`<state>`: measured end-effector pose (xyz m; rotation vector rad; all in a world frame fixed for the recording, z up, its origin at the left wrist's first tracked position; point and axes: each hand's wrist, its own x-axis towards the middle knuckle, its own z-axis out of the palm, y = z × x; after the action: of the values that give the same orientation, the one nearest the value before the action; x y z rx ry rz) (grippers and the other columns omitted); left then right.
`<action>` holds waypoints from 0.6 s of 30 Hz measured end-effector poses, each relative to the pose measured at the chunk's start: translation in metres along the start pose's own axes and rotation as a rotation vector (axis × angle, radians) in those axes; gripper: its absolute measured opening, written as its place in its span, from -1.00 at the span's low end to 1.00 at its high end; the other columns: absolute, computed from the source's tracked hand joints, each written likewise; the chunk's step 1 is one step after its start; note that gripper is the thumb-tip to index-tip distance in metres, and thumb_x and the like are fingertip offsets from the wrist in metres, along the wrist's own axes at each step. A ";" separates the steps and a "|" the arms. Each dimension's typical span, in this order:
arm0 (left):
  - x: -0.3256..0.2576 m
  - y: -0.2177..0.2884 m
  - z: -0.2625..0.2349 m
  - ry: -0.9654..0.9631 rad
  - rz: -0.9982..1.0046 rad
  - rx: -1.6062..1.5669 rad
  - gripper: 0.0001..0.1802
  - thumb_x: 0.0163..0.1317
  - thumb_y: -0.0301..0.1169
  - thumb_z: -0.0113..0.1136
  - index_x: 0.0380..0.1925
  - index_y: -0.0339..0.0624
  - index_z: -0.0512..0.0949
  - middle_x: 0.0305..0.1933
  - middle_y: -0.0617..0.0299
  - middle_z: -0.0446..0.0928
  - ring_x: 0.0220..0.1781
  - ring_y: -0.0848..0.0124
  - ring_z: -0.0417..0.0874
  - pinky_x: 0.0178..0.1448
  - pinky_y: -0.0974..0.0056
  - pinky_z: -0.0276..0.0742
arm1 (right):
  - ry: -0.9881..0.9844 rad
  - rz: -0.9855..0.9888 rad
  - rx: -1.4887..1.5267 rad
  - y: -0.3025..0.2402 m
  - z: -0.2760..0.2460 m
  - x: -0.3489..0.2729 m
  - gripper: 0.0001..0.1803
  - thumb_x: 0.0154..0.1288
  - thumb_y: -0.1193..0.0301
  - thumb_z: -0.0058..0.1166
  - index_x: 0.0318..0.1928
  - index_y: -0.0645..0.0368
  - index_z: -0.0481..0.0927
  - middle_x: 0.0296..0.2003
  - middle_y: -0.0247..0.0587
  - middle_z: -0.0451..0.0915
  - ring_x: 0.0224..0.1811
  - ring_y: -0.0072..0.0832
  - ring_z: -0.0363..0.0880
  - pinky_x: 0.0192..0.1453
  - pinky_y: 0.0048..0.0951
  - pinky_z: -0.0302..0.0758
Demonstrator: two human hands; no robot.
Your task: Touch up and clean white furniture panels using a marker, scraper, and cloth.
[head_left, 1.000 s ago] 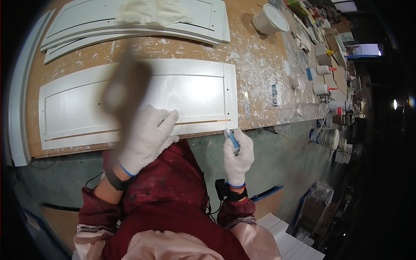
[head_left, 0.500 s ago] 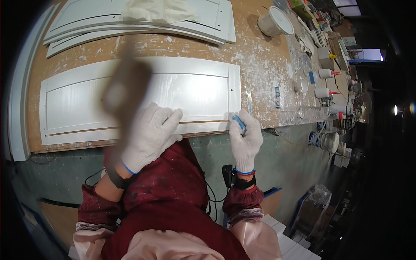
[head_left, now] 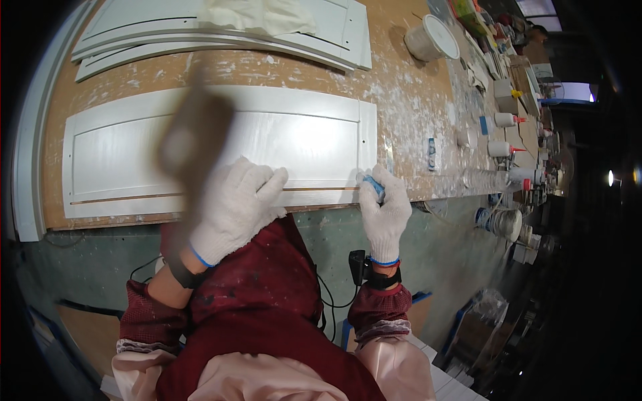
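Note:
A white framed panel [head_left: 301, 144], like a cabinet door, lies flat along the near edge of the workbench. My left hand [head_left: 234, 210], in a white knit glove, rests on its near edge with the fingers stretched out. At the panel's near right corner my right hand [head_left: 386, 214], gloved alike, pinches a small blue piece [head_left: 376, 189] against the frame; its exact kind is mostly hidden by the fingers. A blurred brown shape [head_left: 197, 137] close to the camera covers part of the panel and the left wrist.
More white panels [head_left: 134, 33] are stacked at the back left, with a cream cloth [head_left: 257, 15] on top. A white tub [head_left: 431, 38] stands at the far right on the paint-spattered workbench [head_left: 414, 120]. Glue bottles [head_left: 501, 148] with red tips and a blue tube [head_left: 431, 154] lie farther right.
The whole view has shifted slightly, so bench items appear a little to the right and higher. Both hands keep nearly the same places on the panel, the right one still holding the blue piece.

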<state>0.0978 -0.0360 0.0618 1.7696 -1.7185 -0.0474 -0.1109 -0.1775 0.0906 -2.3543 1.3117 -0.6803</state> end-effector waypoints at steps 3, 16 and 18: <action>0.000 0.002 0.001 -0.010 -0.015 -0.003 -0.15 -0.53 -0.34 0.57 0.00 -0.01 0.51 -0.20 0.29 0.47 -0.17 0.21 0.53 -0.12 0.15 0.45 | 0.046 -0.021 0.058 0.005 -0.002 -0.002 -0.74 0.16 0.49 0.25 -0.10 0.17 0.63 -0.31 -0.09 0.59 -0.31 -0.30 0.58 -0.16 -0.42 0.51; 0.000 0.004 -0.002 -0.059 -0.075 0.006 -0.20 -0.46 -0.32 0.56 -0.01 0.00 0.52 -0.17 0.32 0.49 -0.12 0.25 0.54 0.08 0.10 0.50 | -0.017 0.072 0.053 0.003 -0.012 -0.018 -0.73 0.19 0.51 0.25 -0.07 0.23 0.63 -0.32 -0.16 0.61 -0.35 -0.48 0.56 -0.19 -0.47 0.52; -0.001 0.003 0.001 -0.061 -0.059 0.014 -0.20 -0.45 -0.32 0.56 -0.01 0.00 0.52 -0.17 0.31 0.48 -0.12 0.25 0.54 0.07 0.11 0.50 | -0.043 0.062 0.027 0.004 -0.014 -0.019 -0.73 0.19 0.51 0.25 -0.07 0.23 0.63 -0.33 -0.17 0.60 -0.36 -0.49 0.55 -0.20 -0.47 0.51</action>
<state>0.0951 -0.0354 0.0624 1.8468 -1.7130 -0.1163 -0.1301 -0.1648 0.0950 -2.2837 1.3426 -0.6212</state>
